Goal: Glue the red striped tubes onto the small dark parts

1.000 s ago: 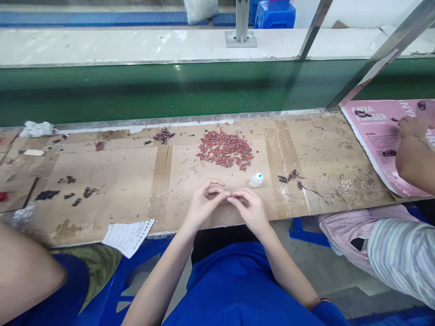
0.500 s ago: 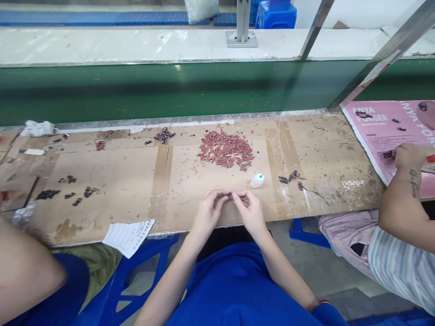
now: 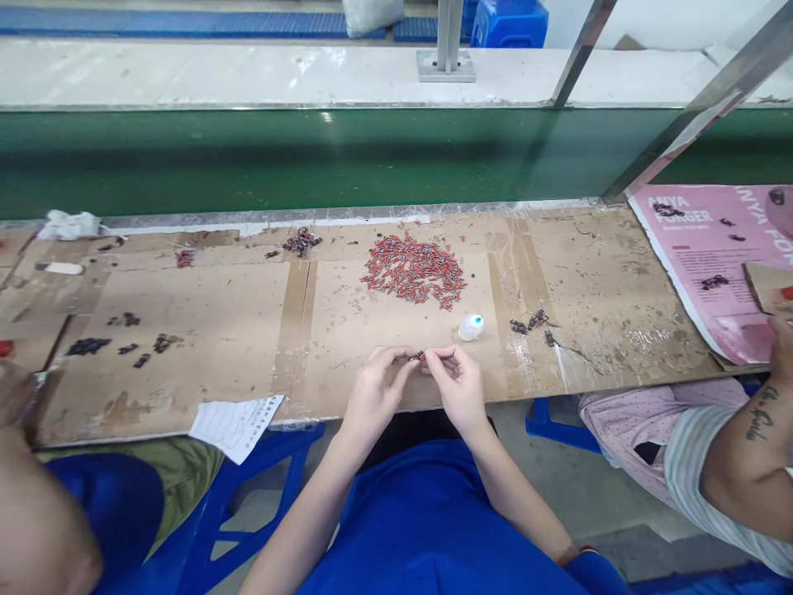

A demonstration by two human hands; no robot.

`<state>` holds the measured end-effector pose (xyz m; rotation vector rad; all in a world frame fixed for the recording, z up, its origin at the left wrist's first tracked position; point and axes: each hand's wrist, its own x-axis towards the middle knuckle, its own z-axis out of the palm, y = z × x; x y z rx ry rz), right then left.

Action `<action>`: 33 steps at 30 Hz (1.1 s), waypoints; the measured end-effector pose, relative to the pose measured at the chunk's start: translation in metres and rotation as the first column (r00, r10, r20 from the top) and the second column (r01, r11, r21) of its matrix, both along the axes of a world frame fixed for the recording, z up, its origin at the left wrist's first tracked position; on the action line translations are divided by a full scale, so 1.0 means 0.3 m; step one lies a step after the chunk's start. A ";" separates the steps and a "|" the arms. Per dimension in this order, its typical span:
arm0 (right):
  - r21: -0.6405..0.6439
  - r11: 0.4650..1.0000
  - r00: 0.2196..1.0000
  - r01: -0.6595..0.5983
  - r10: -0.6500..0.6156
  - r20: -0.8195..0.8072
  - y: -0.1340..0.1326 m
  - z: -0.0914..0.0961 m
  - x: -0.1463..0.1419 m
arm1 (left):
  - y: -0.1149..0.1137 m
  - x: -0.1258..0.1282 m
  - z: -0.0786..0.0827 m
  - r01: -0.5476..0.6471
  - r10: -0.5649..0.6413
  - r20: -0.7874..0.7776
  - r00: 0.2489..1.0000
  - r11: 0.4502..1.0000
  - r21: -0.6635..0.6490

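My left hand [image 3: 379, 384] and my right hand [image 3: 457, 384] meet over the cardboard near the front edge. Their fingertips pinch a small dark part [image 3: 416, 357] on the left side and a small red part [image 3: 423, 355] on the right; the two parts touch or nearly touch. Fingers cover most of both, so their exact kind cannot be made out. Beyond my hands lies a pile of small red-and-black parts [image 3: 414, 268]. A white plastic bottle with a blue tip [image 3: 471, 327] is just past my right hand.
Small dark clusters lie to the right [image 3: 529, 321] and at the back left [image 3: 301, 241]. A paper sheet [image 3: 235, 426] overhangs the front edge. Co-workers sit on both sides; a tattooed forearm [image 3: 759, 421] is beside the pink poster [image 3: 687, 273]. A green belt [image 3: 278, 161] runs behind.
My hands stay in nearly the same pinch. The right co-worker's hand has drawn back from the dark cluster on the poster, and the left co-worker's arm has shifted.
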<state>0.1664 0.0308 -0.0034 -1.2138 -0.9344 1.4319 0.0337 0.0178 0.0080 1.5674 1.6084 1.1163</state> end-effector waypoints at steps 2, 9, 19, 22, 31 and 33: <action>0.008 1.000 1.000 0.003 -0.003 0.006 -0.003 0.001 0.001 | -0.004 0.000 0.006 0.011 -0.011 -0.011 1.000 1.000 0.012; 0.070 0.997 0.999 0.026 -0.028 0.028 -0.010 0.008 -0.008 | -0.009 0.002 0.024 -0.009 0.008 0.034 0.999 1.000 0.016; 0.160 0.984 0.995 0.075 -0.083 0.046 -0.008 0.036 -0.002 | 0.004 0.007 0.061 0.045 0.021 0.341 0.940 0.982 -0.184; 0.169 0.984 0.997 0.061 -0.069 0.045 -0.003 0.044 0.004 | 0.008 0.012 0.073 0.059 0.039 0.397 0.917 0.971 -0.232; 0.110 0.990 0.996 -0.083 0.084 0.002 0.005 0.055 0.048 | 0.012 0.015 0.083 0.072 0.032 0.412 0.911 0.969 -0.236; 0.156 0.982 0.994 -0.104 0.095 0.061 0.003 0.059 0.058 | 0.012 0.015 0.084 0.072 0.034 0.411 0.911 0.968 -0.239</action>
